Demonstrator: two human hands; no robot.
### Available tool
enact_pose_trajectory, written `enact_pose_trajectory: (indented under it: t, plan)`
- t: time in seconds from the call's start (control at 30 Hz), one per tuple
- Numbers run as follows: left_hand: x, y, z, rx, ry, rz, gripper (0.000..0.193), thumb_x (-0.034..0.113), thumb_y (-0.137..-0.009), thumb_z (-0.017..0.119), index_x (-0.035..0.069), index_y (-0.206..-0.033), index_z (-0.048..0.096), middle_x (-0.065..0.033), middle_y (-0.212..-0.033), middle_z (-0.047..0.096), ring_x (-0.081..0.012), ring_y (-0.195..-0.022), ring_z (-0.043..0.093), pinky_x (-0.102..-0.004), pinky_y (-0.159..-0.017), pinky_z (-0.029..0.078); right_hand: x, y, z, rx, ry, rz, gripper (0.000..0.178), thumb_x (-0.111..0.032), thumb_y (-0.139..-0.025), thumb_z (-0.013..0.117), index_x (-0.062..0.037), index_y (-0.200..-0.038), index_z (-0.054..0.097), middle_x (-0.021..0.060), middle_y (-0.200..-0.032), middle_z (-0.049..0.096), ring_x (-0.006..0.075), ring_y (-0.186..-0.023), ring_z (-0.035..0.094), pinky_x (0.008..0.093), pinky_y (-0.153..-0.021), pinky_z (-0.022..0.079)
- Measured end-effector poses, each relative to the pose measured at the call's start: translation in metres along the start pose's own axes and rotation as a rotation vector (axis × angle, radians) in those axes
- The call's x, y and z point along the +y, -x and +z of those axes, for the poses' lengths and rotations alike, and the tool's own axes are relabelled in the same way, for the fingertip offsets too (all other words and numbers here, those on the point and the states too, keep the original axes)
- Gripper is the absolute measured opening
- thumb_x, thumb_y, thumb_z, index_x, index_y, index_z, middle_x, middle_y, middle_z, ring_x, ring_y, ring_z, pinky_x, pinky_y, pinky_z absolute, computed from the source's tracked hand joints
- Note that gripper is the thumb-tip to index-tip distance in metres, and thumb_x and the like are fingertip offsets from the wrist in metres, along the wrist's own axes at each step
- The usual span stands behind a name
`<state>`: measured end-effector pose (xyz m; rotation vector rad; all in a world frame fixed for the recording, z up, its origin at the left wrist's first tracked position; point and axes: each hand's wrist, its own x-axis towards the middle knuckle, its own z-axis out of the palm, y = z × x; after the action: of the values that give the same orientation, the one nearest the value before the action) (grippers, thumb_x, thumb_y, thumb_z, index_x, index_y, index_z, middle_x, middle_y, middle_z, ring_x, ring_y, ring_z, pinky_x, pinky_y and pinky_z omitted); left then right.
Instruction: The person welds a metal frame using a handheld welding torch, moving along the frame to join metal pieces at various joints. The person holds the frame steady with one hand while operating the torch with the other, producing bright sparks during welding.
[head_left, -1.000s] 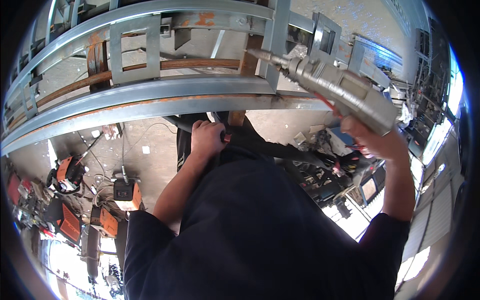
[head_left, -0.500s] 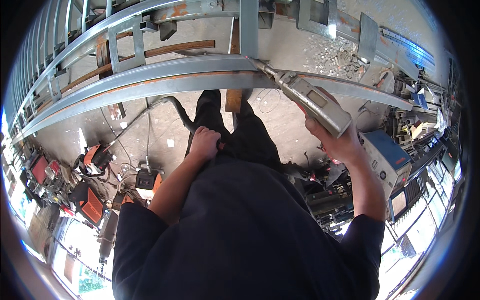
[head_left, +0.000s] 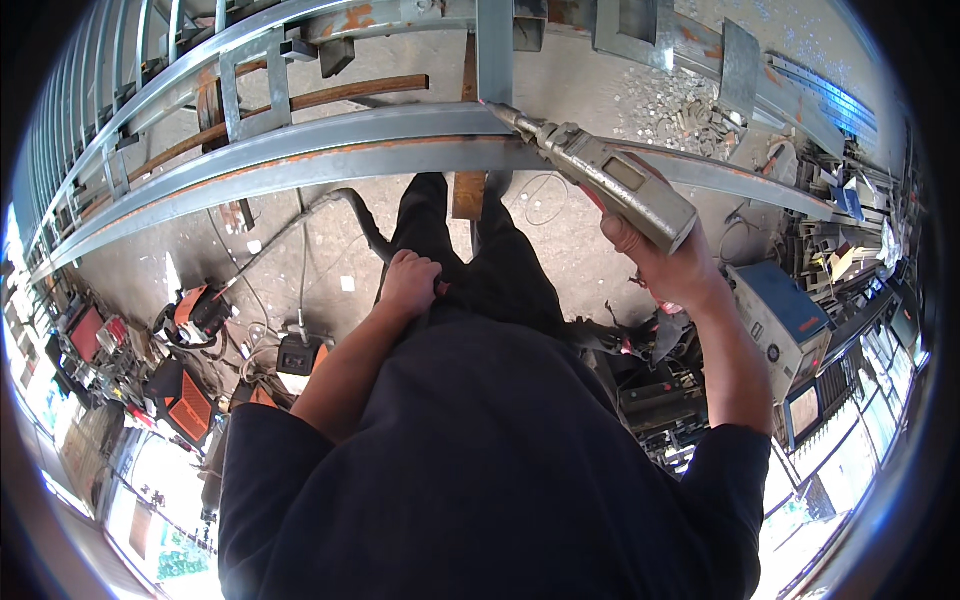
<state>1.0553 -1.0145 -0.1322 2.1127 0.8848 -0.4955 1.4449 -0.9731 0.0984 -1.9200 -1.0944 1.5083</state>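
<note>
My right hand is wrapped round a metal handheld welding gun. The gun's narrow nozzle points up and left, with a small red light spot at its tip. That tip is at the joint where an upright steel tube meets a long grey steel beam. My left hand is closed low by my thigh, where a thick black hose runs into it. A small red and black piece shows beside its fingers; most of what it grips is hidden.
A steel frame with a barred section stretches across the far side. A rusty bar passes under the beam. Orange and black machines and cables lie left. A blue-topped machine stands right, near scrap metal.
The welding gun and my right hand have shifted slightly up and left in the picture. The whole view has tilted a little. My left hand stays closed by my thigh.
</note>
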Motion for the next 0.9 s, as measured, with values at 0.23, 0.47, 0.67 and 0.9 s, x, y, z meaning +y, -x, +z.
enact_pose_trajectory:
  t: [0.23, 0.47, 0.67, 0.9]
  plan:
    - [0.0029, -0.0007, -0.0023, -0.028, 0.01, -0.014, 0.028, 0.039, -0.084, 0.077, 0.012, -0.085, 0.071, -0.009, -0.09, 0.071, -0.0289, -0.101, 0.066, -0.0439, -0.108, 0.042, 0.0013, -0.0015, 0.0007, 0.015, -0.006, 0.011, 0.064, -0.036, -0.097, 0.078, -0.0016, -0.145, 0.055, 0.0039, -0.1, 0.069, 0.0086, -0.086, 0.06, 0.0275, -0.077, 0.052]
    - [0.0026, -0.002, -0.0008, -0.056, 0.0, -0.021, 0.026, 0.038, -0.086, 0.075, 0.012, -0.088, 0.072, -0.0081, -0.091, 0.072, -0.0278, -0.102, 0.066, -0.0443, -0.109, 0.042, -0.0064, -0.0018, -0.0043, -0.046, -0.04, 0.177, 0.066, -0.037, -0.096, 0.078, -0.0038, -0.148, 0.055, 0.0064, -0.107, 0.073, 0.0095, -0.095, 0.061, 0.0288, -0.087, 0.052]
    - [0.0045, -0.0027, 0.0009, -0.052, -0.018, -0.037, 0.027, 0.04, -0.086, 0.074, 0.013, -0.09, 0.072, -0.007, -0.094, 0.072, -0.027, -0.104, 0.066, -0.0443, -0.112, 0.041, -0.0047, -0.0017, 0.0, -0.009, -0.03, 0.112, 0.064, -0.037, -0.097, 0.078, -0.0027, -0.145, 0.056, 0.0024, -0.094, 0.069, 0.0082, -0.082, 0.06, 0.0277, -0.075, 0.052]
    - [0.0042, -0.0018, 0.0042, -0.001, 0.005, -0.016, 0.026, 0.039, -0.085, 0.076, 0.013, -0.089, 0.071, -0.0062, -0.092, 0.072, -0.0264, -0.103, 0.066, -0.0442, -0.11, 0.041, -0.006, 0.0011, 0.0003, 0.008, -0.014, 0.064, 0.065, -0.038, -0.097, 0.077, -0.0015, -0.147, 0.054, 0.0002, -0.087, 0.065, 0.0076, -0.074, 0.058, 0.0259, -0.067, 0.052]
